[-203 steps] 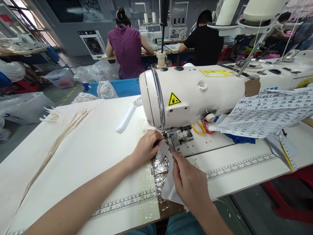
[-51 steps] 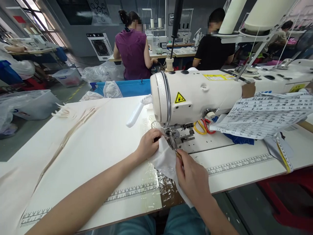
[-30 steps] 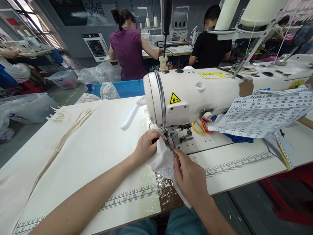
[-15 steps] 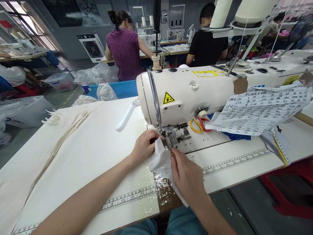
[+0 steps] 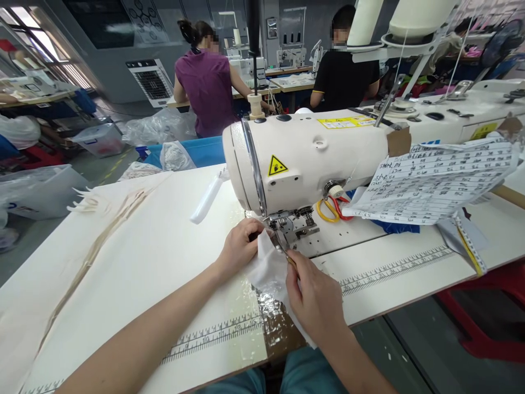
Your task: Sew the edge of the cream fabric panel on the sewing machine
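Observation:
White fabric (image 5: 268,268) hangs at the front of the sewing machine (image 5: 303,164), draped over the table edge. My left hand (image 5: 243,242) is closed on its upper left part, close beside the needle area, fingers bent and partly hidden. My right hand (image 5: 314,293) is closed around a slim metal tool (image 5: 290,259) with a yellowish handle; its exact kind is unclear. The tool's tip points up and left to the metal parts beneath the machine head, by the fabric's upper edge. The lower fabric runs down beside my right hand.
Scissors (image 5: 328,209) with yellow and red handles lie behind the needle area. A handwritten sheet (image 5: 435,180) leans at the right. Cream strips (image 5: 98,246) and a white plastic piece (image 5: 208,198) lie left. Two people sit ahead; a red stool (image 5: 488,323) stands lower right.
The view has shifted slightly, so the machine sits a little further left. Both hands keep nearly the same place at the fabric, and the right hand still holds the tool.

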Demonstrator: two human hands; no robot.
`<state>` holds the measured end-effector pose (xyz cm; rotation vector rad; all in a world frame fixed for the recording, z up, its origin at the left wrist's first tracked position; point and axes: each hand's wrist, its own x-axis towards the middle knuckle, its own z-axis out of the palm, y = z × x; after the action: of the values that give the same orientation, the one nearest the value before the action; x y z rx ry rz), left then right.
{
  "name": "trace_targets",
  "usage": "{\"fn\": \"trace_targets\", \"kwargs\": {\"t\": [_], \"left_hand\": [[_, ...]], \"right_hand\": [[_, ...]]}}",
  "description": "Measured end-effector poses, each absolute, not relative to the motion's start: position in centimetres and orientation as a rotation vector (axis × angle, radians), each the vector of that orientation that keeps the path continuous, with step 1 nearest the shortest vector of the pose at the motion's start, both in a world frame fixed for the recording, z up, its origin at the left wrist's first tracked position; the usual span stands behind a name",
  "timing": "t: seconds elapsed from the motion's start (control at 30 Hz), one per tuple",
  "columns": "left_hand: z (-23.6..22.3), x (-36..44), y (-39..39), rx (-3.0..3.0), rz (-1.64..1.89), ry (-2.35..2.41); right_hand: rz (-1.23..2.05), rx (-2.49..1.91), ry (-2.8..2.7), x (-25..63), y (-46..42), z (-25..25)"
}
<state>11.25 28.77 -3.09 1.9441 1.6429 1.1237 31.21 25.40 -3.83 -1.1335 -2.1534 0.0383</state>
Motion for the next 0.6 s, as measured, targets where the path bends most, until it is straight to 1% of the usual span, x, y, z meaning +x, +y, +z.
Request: {"fn": "trace_targets", "kwargs": {"t": [0.2,0.47,0.6], "left_hand": [[-3.31,11.31,28.71,2.076,1.111,1.65],[-3.54,11.7,28.96,2.406,1.034,1.704],[-3.76,11.42,29.1,2.347,1.091,1.659]], "right_hand": [[0.022,-1.151,-2.19,31.08,25.48,-3.9],[0.002,-1.163,-2.214,31.02,25.39,-3.92],[0.003,-1.153,-2.212,31.05,25.34,-3.97]]}}
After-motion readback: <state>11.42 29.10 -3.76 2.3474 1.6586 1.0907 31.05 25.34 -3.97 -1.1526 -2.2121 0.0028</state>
